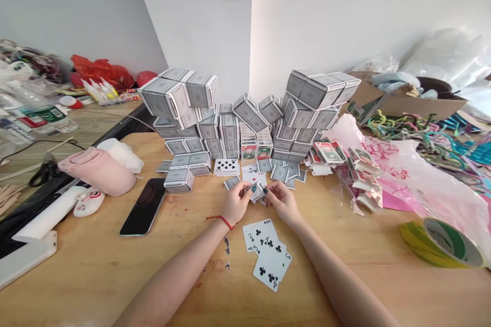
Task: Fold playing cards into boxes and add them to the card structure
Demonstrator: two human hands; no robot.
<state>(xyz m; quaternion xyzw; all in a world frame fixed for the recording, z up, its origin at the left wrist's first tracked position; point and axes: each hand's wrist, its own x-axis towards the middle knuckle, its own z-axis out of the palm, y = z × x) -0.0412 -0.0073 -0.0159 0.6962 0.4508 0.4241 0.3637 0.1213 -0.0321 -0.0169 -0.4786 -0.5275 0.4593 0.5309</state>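
The wooden table [115, 265] carries everything in view and extends on all sides of both hands.

Card structure [230, 127]: stacked blocks made of grey-backed playing cards, directly beyond both hands, against the wall corner. Loose cards lie at its foot, just past the fingertips.

Pink plastic bag [422, 179]: spread flat, to the right of the right hand and well apart from it. Folded card pieces lie along its near edge.

Pink pouch [97, 169]: lying on its side, well to the left of the left hand.

Phone [143, 207]: screen dark, flat on the table, left of the left hand, between that hand and the pouch.

Tape roll [441, 242]: yellow and green, far right of the right hand, near the table edge.

Fanned cards [268, 253]: club cards, face up and overlapping, just behind the hands toward the person, between the two forearms.

Left hand [235, 205]: fingers closed in a pinch on the left side of the held card [256, 189]. A red cord [220, 219] circles the wrist.

Right hand [282, 200]: fingers closed in a pinch on the right side of the same held card.

Held card: between the two sets of fingertips, just above the table surface, red pips partly visible. Whether it is one card or several cannot be determined.

Nine of spades [226, 165]: face up, just beyond the left hand.
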